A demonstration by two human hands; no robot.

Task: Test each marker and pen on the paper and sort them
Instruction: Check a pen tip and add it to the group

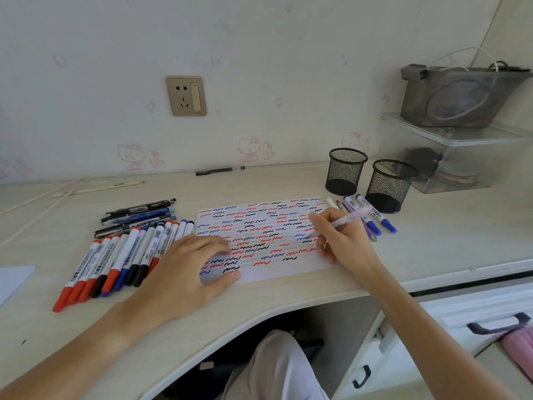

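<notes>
A white sheet of paper (291, 269) covered in red, blue and black squiggles lies in the middle of the desk. My right hand (343, 238) grips a pale purple pen (350, 218) with its tip on the paper's right part. My left hand (187, 264) presses flat on the paper's lower left corner. A row of several whiteboard markers (115, 255) with red, blue and black caps lies left of the paper. Several dark pens (138, 215) lie behind them. A few blue markers and pens (375, 217) lie right of the paper.
Two black mesh pen cups (346, 171) (389, 186) stand behind the paper at the right. A black pen (215, 171) lies against the wall. A clear shelf (461, 137) with a grey basket (461, 93) stands at far right. A sheet corner (11, 280) shows at left.
</notes>
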